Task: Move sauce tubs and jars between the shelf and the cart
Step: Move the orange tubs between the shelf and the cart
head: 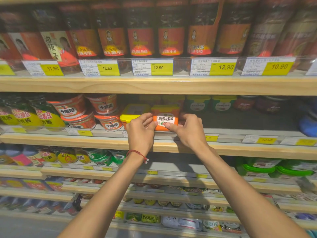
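An orange sauce tub (165, 115) with a white label stands at the front edge of the second wooden shelf (85, 140). My left hand (141, 130) grips its left side and my right hand (189, 129) grips its right side, thumbs on the front. A yellow-lidded tub (133, 112) sits just left of it, touching my left fingers. More orange and green tubs (197, 103) stand further back on the same shelf. No cart is in view.
Red-labelled jars (140, 38) fill the top shelf behind price tags (152, 67). Round red tubs (104, 112) and yellow pouches (25, 115) stand left of my hands. The shelf floor right of the orange tub is bare. Green-lidded tubs (260, 167) sit below right.
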A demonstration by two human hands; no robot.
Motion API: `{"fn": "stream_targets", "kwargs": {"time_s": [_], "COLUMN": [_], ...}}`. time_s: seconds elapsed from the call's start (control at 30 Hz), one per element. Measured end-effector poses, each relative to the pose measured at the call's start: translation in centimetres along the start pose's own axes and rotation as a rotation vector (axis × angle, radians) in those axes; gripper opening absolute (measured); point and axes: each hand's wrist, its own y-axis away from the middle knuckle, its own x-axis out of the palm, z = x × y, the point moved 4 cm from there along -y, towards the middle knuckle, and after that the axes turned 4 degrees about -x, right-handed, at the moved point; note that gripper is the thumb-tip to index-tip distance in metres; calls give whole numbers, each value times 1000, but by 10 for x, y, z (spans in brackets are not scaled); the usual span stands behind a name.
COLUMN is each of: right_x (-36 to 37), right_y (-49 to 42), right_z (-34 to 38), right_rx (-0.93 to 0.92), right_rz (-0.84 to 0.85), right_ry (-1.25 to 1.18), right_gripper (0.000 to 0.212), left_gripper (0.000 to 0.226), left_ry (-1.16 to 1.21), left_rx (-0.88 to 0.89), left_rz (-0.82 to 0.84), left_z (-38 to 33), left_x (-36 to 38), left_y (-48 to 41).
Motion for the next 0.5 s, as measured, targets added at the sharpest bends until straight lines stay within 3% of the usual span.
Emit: {"fn": "stream_targets", "kwargs": {"time_s": [0.4, 0.5], "right_x": [-2, -3], "right_y": [24, 34], "right_z": [5, 4], "right_rx": [-229, -309], "right_rz": [53, 71], "right_ry": [273, 339], "right_gripper": [26, 27], "left_gripper": [28, 18], "left_ry": [-6, -20], "left_rx": [14, 94], "left_rz": [-45, -83], "left_z": [8, 5], "left_x": [-6, -14], "left_y": [23, 35]}}
